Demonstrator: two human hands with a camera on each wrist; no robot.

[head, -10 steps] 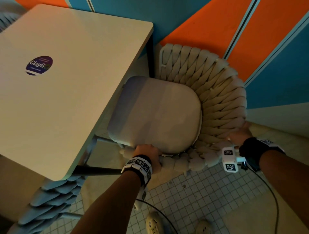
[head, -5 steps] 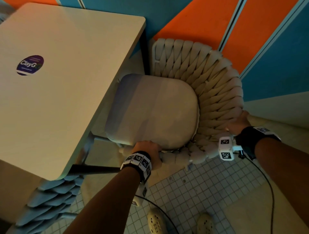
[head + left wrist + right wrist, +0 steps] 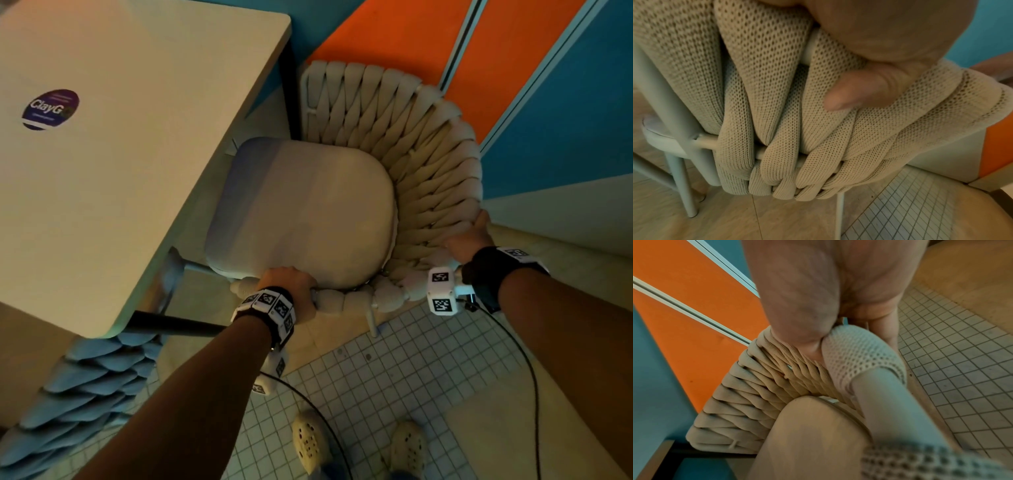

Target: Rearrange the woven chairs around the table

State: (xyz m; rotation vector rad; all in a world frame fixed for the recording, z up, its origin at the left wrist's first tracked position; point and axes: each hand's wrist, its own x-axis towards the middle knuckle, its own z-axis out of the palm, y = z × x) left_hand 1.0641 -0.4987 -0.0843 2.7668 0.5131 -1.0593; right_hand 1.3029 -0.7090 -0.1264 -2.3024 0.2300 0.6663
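Item: cream woven-rope chair w/ pale metal tube frame [image 3: 404,144], smooth off-white seat cushion [image 3: 301,212], standing on the floor at the right edge of the rectangular beige-topped table [image 3: 137,144], near that table's far right corner; cushion's front lip sits just beside the table edge, partly under it. L hand [image 3: 286,284] is on the near rim of the chair, fingers curled over the top rail; left wrist view shows the thumb [image 3: 851,95] pressing into the knitted mesh bands [image 3: 777,113] wrapped over the white rail. R hand [image 3: 467,236] grips the right side of the chair's curved back rim, fingers wrapped round it; right wrist view shows palm and thumb [image 3: 797,321] clamped onto a mesh-covered band beside a bare tube upright [image 3: 885,405]. Both wrists carry black straps w/ white marker-printed blocks. Table top bears a round purple sticker reading "ClayG" [image 3: 50,109] toward its left side. Second chair, blue-grey woven rope [image 3: 75,394], shows at the table's near corner, its back below the tabletop edge. Floor: small white square tiles [image 3: 394,383] bordered by plain beige slabs. Wall behind: orange and blue panels [image 3: 513,58] w/ pale dividing strips. Pair of pale perforated clogs [image 3: 310,442] at bottom of head view.
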